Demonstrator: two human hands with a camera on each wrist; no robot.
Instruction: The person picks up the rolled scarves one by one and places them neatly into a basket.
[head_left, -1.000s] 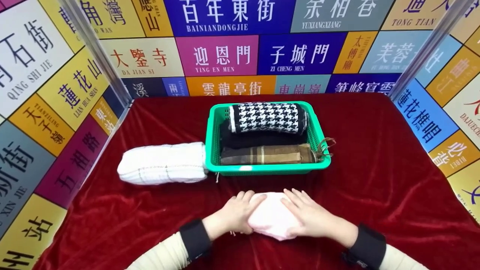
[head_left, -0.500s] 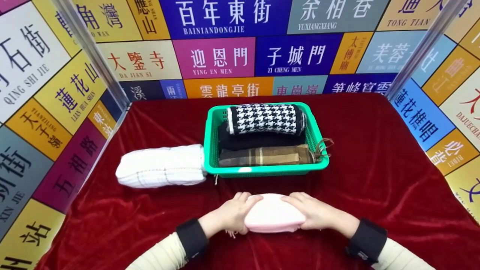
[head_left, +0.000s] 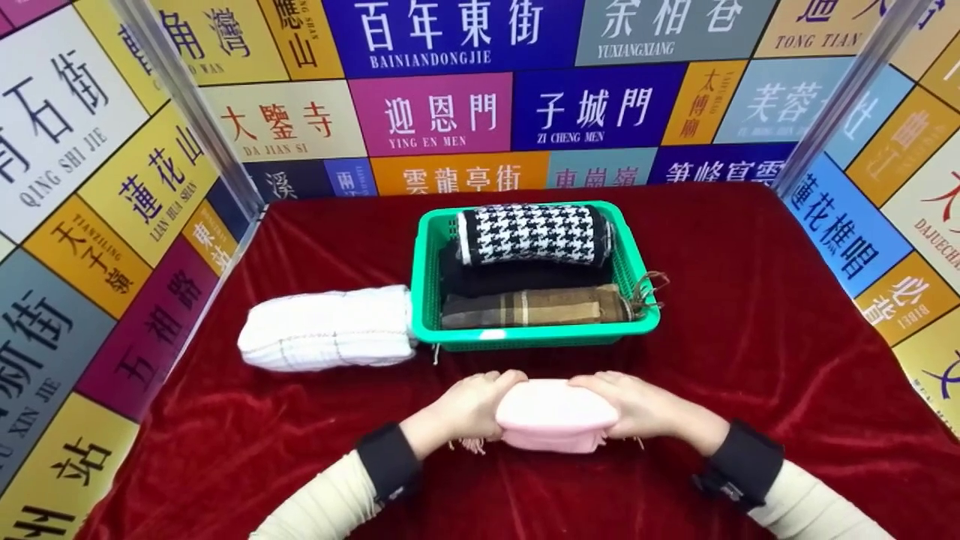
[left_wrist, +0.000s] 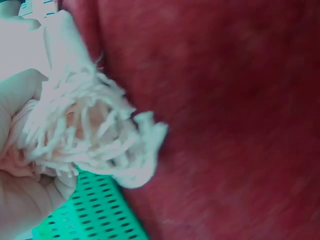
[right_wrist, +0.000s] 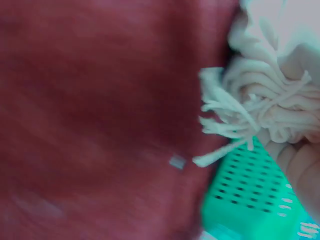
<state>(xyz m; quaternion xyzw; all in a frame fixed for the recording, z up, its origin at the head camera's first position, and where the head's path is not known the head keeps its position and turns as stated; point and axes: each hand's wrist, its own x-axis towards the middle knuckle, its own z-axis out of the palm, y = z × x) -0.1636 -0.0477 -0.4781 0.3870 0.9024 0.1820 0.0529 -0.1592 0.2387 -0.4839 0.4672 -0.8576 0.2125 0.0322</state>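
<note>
A folded pink scarf point(head_left: 556, 409) is held between my two hands in front of the basket. My left hand point(head_left: 476, 405) grips its left end, the thumb on top. At the right end, my right hand point(head_left: 641, 405) grips it the same way. Pale fringe point(left_wrist: 85, 120) spills out past the left fingers in the left wrist view. Layered folds and loose tassels point(right_wrist: 230, 120) show beside the right fingers in the right wrist view.
Behind the hands stands a green plastic basket point(head_left: 424, 277). It holds a rolled houndstooth scarf point(head_left: 536, 234), a brown plaid scarf point(head_left: 559, 307) and black cloth point(head_left: 502, 281). A rolled white checked scarf point(head_left: 326, 330) lies against its left side. Red velvet point(head_left: 750, 300) covers the table.
Both hands have shifted from lying along the scarf's sides to gripping its ends. The scarf has been raised and tilted, so its folded front edge shows, with fringe hanging at both ends.
</note>
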